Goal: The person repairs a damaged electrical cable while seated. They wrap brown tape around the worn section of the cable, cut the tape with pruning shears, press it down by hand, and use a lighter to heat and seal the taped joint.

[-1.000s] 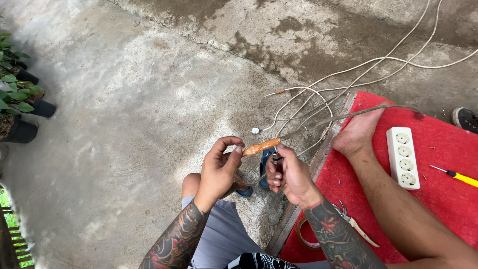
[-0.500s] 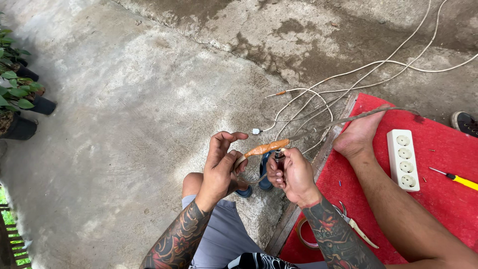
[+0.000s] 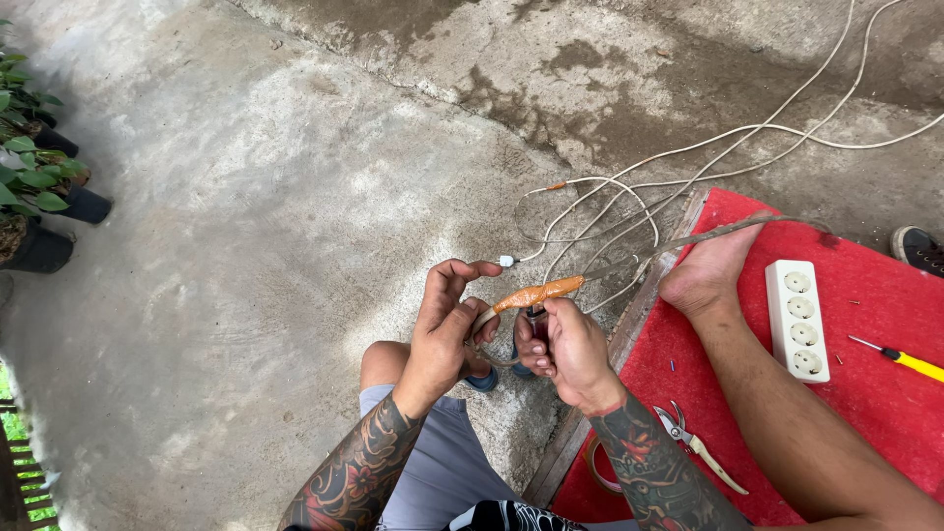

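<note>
My left hand [image 3: 444, 320] grips one end of a cable section wrapped in orange-brown tape [image 3: 536, 293], with its fingers partly spread. My right hand [image 3: 564, 344] is closed just under that taped section, holding a small dark tool against it; the tool is mostly hidden. The grey cable [image 3: 688, 239] runs on to the right, where another person's hand [image 3: 710, 273] rests on the edge of a red mat [image 3: 865, 413].
A white power strip [image 3: 796, 319], a yellow-handled screwdriver [image 3: 900, 358] and pliers [image 3: 693, 448] lie on the red mat. Loose white wires [image 3: 629, 202] loop over the concrete. Potted plants [image 3: 34, 192] stand at the left edge. A shoe [image 3: 919, 250] shows at far right.
My left hand's fingers have opened out and shifted along the taped cable, which now tilts more upward to the right. My right hand stays closed beneath it.
</note>
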The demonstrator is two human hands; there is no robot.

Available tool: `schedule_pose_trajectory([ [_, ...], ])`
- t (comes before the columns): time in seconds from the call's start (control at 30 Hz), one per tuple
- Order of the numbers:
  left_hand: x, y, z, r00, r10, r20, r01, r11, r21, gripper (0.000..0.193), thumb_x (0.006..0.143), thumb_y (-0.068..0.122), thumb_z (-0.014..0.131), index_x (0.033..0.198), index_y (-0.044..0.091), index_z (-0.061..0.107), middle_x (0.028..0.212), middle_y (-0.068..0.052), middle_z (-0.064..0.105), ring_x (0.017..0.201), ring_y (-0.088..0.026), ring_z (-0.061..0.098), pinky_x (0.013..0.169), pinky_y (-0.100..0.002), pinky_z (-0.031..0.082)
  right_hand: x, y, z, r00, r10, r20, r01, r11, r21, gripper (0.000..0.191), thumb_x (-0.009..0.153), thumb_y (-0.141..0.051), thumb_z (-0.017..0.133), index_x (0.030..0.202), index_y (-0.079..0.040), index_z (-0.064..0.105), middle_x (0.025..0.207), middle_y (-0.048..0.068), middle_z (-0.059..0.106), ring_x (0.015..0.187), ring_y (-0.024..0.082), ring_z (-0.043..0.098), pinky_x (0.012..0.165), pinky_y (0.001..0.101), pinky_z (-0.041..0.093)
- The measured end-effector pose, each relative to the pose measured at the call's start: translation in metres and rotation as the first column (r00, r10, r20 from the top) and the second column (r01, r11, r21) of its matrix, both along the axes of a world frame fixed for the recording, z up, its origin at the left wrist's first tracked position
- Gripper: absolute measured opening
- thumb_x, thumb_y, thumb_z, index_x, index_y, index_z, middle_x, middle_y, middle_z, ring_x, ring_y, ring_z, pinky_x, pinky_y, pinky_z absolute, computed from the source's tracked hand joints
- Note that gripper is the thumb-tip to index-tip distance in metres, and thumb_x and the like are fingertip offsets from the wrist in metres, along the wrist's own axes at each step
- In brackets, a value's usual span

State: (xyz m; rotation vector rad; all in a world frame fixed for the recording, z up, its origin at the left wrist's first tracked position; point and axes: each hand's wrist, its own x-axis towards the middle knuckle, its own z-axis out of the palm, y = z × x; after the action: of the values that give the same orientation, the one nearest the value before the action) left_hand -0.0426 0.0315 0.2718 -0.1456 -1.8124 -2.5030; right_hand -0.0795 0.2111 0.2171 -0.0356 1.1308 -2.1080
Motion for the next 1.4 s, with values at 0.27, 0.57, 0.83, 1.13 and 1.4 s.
schedule_pose_trajectory([
  [0.27, -0.004, 0.001, 0.001, 1.000, 0.010, 0.009, -0.011, 1.000, 0.012, 0.034, 0.097, -0.009, 0.035, 0.128, 0.005, 0.038, 0.139, -0.018, 0.052, 0.071, -0.012, 0.052, 0.064, -0.025, 0.046, 0.001, 0.005, 0.006, 1.000, 0.006, 0.008, -0.005, 1.000, -0.006, 0.049, 0.099, -0.043, 0.026, 0.074, -0.008, 0.050, 0.058, -0.004, 0.035, 0.049, 0.008, 0.031, 0.042, 0.0257, 0.025],
  [0.57, -0.002, 0.000, -0.002, 1.000, 0.025, 0.010, -0.025, 0.999, 0.023, 0.034, 0.097, -0.009, 0.035, 0.127, 0.005, 0.039, 0.138, -0.017, 0.053, 0.071, -0.012, 0.051, 0.065, -0.026, 0.047, 0.003, 0.007, 0.006, 0.998, 0.020, 0.060, -0.016, 0.998, -0.068, 0.047, 0.100, -0.044, 0.027, 0.072, -0.010, 0.047, 0.058, -0.004, 0.036, 0.048, 0.008, 0.030, 0.041, 0.0252, 0.024],
  [0.83, -0.002, -0.003, -0.003, 0.999, 0.033, 0.041, -0.033, 0.999, 0.005, 0.033, 0.097, -0.009, 0.037, 0.126, 0.005, 0.041, 0.137, -0.015, 0.054, 0.071, -0.011, 0.051, 0.065, -0.025, 0.047, 0.014, 0.002, 0.015, 0.952, -0.264, -0.152, 0.269, 0.963, 0.013, 0.044, 0.096, -0.049, 0.042, 0.093, -0.009, 0.059, 0.072, -0.005, 0.051, 0.059, 0.006, 0.046, 0.050, 0.0232, 0.037],
  [1.13, -0.002, 0.007, -0.024, 0.999, 0.005, 0.046, 0.005, 0.977, -0.213, 0.019, 0.099, -0.007, 0.059, 0.118, -0.001, 0.058, 0.117, -0.008, 0.066, 0.080, -0.006, 0.056, 0.069, -0.023, 0.048, 0.017, -0.016, 0.000, 0.712, -0.674, -0.197, 0.671, 0.736, -0.091, 0.015, 0.092, -0.012, 0.076, 0.096, 0.001, 0.070, 0.080, -0.003, 0.064, 0.066, 0.004, 0.050, 0.058, 0.0208, 0.038],
  [1.4, -0.002, 0.013, -0.034, 0.998, 0.030, 0.057, -0.017, 0.974, -0.226, 0.020, 0.097, -0.002, 0.067, 0.116, 0.001, 0.061, 0.104, -0.002, 0.068, 0.084, -0.003, 0.062, 0.073, -0.020, 0.051, 0.017, -0.015, 0.001, 0.768, -0.620, -0.157, 0.618, 0.783, -0.071, 0.011, 0.092, -0.016, 0.073, 0.093, -0.006, 0.070, 0.076, -0.006, 0.064, 0.060, 0.000, 0.048, 0.052, 0.0196, 0.036],
])
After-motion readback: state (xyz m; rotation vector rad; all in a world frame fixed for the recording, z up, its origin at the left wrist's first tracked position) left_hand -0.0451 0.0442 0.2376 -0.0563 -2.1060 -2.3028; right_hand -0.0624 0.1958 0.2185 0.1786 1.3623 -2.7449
